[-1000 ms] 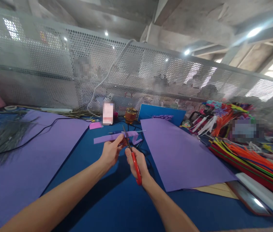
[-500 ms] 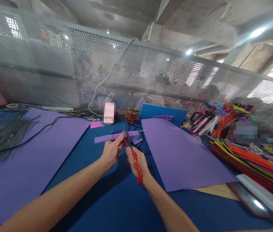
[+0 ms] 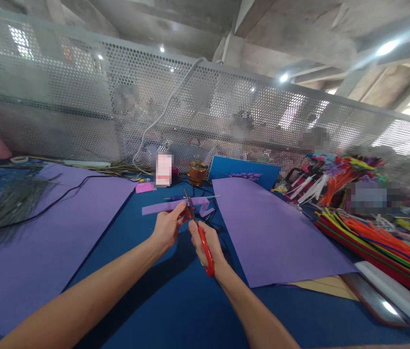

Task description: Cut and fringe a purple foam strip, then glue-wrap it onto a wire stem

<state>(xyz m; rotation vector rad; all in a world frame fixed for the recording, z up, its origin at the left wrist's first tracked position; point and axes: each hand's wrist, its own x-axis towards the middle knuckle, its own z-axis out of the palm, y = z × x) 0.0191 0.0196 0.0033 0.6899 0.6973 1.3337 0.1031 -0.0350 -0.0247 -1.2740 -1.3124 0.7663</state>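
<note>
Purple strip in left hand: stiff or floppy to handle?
Maybe stiff over short lengths: the left end of the purple strip juts out nearly straight. Likely easy to fold: bent right of the scissors. Probably light; looks thin.

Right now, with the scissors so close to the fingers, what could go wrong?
The left hand grips the purple strip close to the blades of the red-handled scissors in the right hand, so a fingertip might get nicked. The strip's right end is bent, so a cut could run crooked.
</note>
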